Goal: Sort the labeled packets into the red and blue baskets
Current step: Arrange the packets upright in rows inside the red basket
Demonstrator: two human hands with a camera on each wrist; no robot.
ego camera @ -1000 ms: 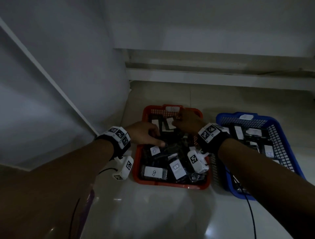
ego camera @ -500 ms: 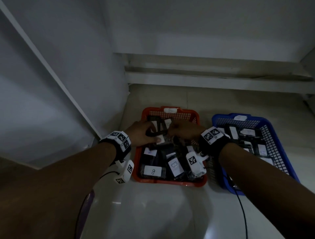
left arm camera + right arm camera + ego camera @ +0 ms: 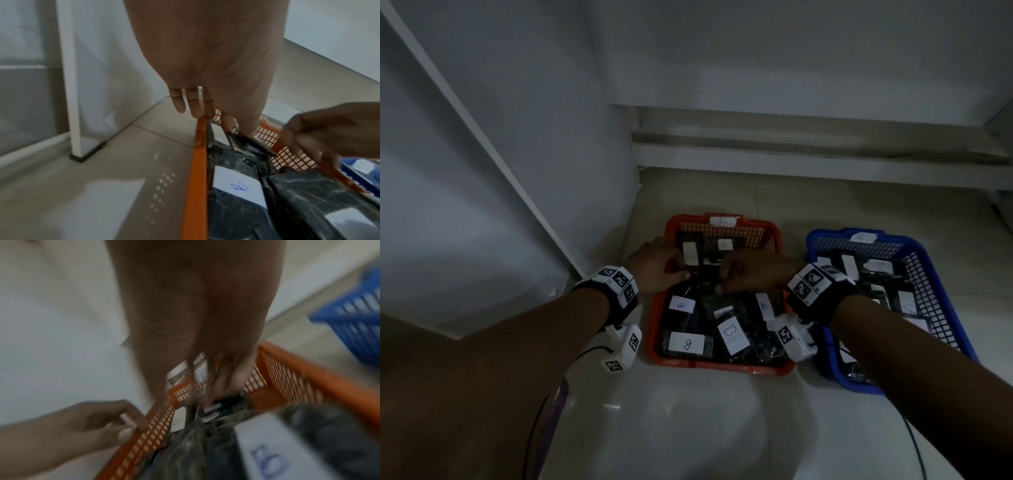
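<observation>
A red basket [image 3: 722, 368] holds several black packets with white labels, one of them marked B [image 3: 731, 334]. To its right, the blue basket [image 3: 931, 294] also holds labeled packets. My left hand [image 3: 674, 270] is at the red basket's far left. Three fingers lie straight over the rim [image 3: 195, 178], while thumb and index pinch a black packet [image 3: 244, 142]. My right hand [image 3: 736, 277] is just to the right, its curled fingers down on a black packet [image 3: 224, 399] near the far wall. That view is blurred. I cannot tell whether both hands hold the same packet.
A white wall and a white post [image 3: 72, 97] stand close on the left. A low white ledge [image 3: 791, 157] runs behind the baskets. The floor is pale tile [image 3: 705, 428]. Cables trail from both wrists.
Both hands have moved toward the far end of the red basket and closer together. The left hand now lies over the left rim.
</observation>
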